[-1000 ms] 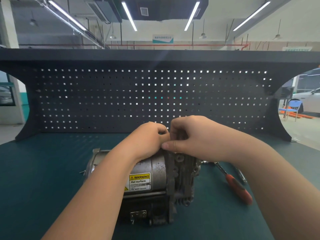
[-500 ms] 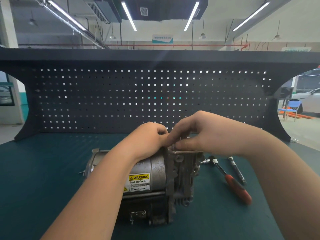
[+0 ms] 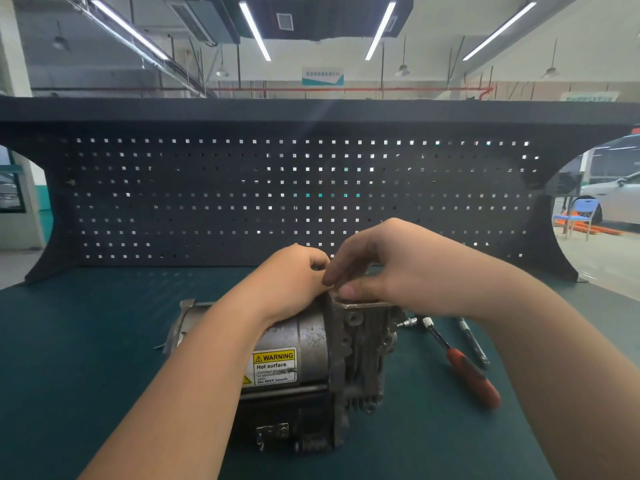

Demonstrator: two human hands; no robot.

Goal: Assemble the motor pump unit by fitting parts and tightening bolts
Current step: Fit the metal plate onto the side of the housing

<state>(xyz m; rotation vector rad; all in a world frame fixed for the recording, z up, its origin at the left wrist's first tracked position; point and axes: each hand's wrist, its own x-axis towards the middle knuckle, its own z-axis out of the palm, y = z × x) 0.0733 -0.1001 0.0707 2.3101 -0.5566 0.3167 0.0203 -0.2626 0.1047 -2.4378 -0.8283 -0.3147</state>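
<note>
A grey metal motor pump unit (image 3: 311, 344) with a yellow warning label lies on its side on the green bench mat. My left hand (image 3: 291, 278) rests curled on top of the motor's round body. My right hand (image 3: 391, 268) hovers over the cast pump housing (image 3: 367, 337), thumb and fingers pinched together at its top edge near the joint with the motor. Anything between the fingertips is hidden. A ratchet with a red handle (image 3: 467, 372) lies to the right of the housing, its head next to a small socket piece (image 3: 408, 322).
A slim metal rod-like tool (image 3: 474, 344) lies beyond the ratchet at the right. A dark pegboard back panel (image 3: 311, 188) stands along the bench's far edge. Green mat (image 3: 86, 358) stretches to the left of the motor.
My right hand has lifted slightly off the pump housing and uncovered its top edge, the ratchet head and the socket piece. My left hand has stayed on the motor.
</note>
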